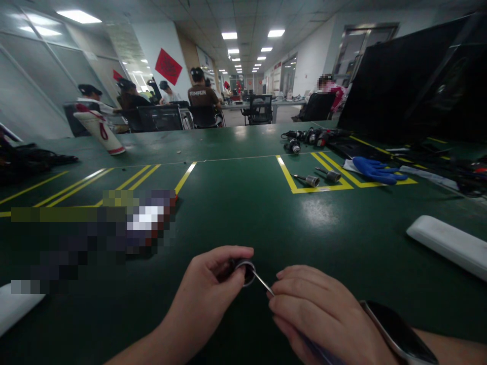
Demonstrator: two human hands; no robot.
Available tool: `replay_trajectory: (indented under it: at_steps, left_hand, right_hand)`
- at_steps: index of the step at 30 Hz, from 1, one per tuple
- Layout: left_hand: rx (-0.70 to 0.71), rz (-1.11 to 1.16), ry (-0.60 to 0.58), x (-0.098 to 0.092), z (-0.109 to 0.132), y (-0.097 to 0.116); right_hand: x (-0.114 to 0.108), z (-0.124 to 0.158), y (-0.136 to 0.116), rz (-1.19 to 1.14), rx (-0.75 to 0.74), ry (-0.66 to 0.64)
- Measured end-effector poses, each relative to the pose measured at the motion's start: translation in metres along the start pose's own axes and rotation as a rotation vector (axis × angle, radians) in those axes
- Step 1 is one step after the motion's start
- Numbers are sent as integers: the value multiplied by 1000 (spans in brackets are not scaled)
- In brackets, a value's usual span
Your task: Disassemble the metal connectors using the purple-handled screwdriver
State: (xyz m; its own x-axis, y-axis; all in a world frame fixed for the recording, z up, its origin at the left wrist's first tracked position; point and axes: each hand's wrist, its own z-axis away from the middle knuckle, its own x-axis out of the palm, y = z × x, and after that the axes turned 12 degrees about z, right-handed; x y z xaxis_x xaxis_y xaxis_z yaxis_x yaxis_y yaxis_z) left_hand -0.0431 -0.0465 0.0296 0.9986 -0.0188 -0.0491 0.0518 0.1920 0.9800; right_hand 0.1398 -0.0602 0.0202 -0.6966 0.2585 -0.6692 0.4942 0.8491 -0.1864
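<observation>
My left hand (213, 284) pinches a small round metal part (250, 278) between thumb and fingers, with its hollow open end turned to the right. My right hand (315, 309) is wrapped around the handle of a thin tool that looks like a screwdriver (263, 282). The bright shaft of this tool points up and left, and its tip is inside the opening of the metal part. What the tip touches in there is hidden. Both hands are just above the green table (213, 218), and a dark-faced watch (399, 332) is on my right wrist.
Two metal pieces with thin stems (312, 180) lie within yellow tape lines. Farther right are a blue glove (375, 170), dark cylindrical parts (294, 145) and a large black screen (411, 81). A pixelated object (148, 220) is at left, a white bar (445, 241) at right. Several people sit beyond.
</observation>
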Motion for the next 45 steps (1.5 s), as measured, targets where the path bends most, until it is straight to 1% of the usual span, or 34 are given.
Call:
replay_trajectory:
  at_steps: [2, 4, 8, 10, 14, 19, 21, 22, 24, 26, 28, 30, 31, 33, 35, 39, 42, 44, 45]
  left_hand:
    - [3, 3, 4, -2, -1, 0]
    - [0, 6, 11, -4, -1, 2]
    - [-53, 62, 6, -5, -1, 7]
    - [-51, 122, 8, -4, -1, 8]
    - [-49, 186, 12, -2, -1, 9]
    - [-90, 132, 0, -3, -1, 9]
    - [-130, 119, 1, -4, -1, 8]
    - [-152, 116, 0, -5, -1, 8]
    - [-178, 120, -8, -6, 0, 8]
    - [-185, 127, -11, -6, 0, 8]
    - [-181, 134, -6, -6, 0, 8]
    - [-172, 136, 4, -5, 0, 10]
    - [-163, 137, 9, -5, 0, 10]
    - [-140, 141, 18, -5, 1, 11]
    - [-113, 145, 14, -4, 0, 10]
    - [-78, 148, -19, -3, 0, 9]
    - [-62, 156, -28, -1, 2, 10]
    - [-46, 153, -28, 1, 4, 11]
    - [-38, 150, -26, 2, 4, 12]
  right_hand:
    - [-7, -2, 1, -41, 28, 29]
    - [-14, -5, 2, -118, 127, 0]
    - [-19, -9, 9, -256, 463, -172]
    - [-16, -8, 13, -289, 541, -237]
    - [-7, -5, 16, -308, 563, -315]
    - [-7, -4, 15, -283, 536, -347]
    - [-9, -5, 16, -285, 569, -372]
    - [-9, -5, 17, -303, 611, -389]
    - [-8, -6, 20, -395, 743, -421]
    - [-3, -6, 24, -567, 914, -425]
    - [3, -5, 28, -797, 1045, -379]
    - [7, -5, 30, -1014, 1113, -289]
    - [8, -5, 30, -1096, 1123, -237]
    - [6, -4, 29, -1172, 1090, -135]
    - [2, -2, 26, -1122, 969, -73]
    - [-6, 0, 17, -734, 609, -109]
    - [-9, -2, 11, -491, 349, -64]
    - [-8, -4, 9, -388, 233, -42]
    - [-8, -5, 9, -346, 199, -43]
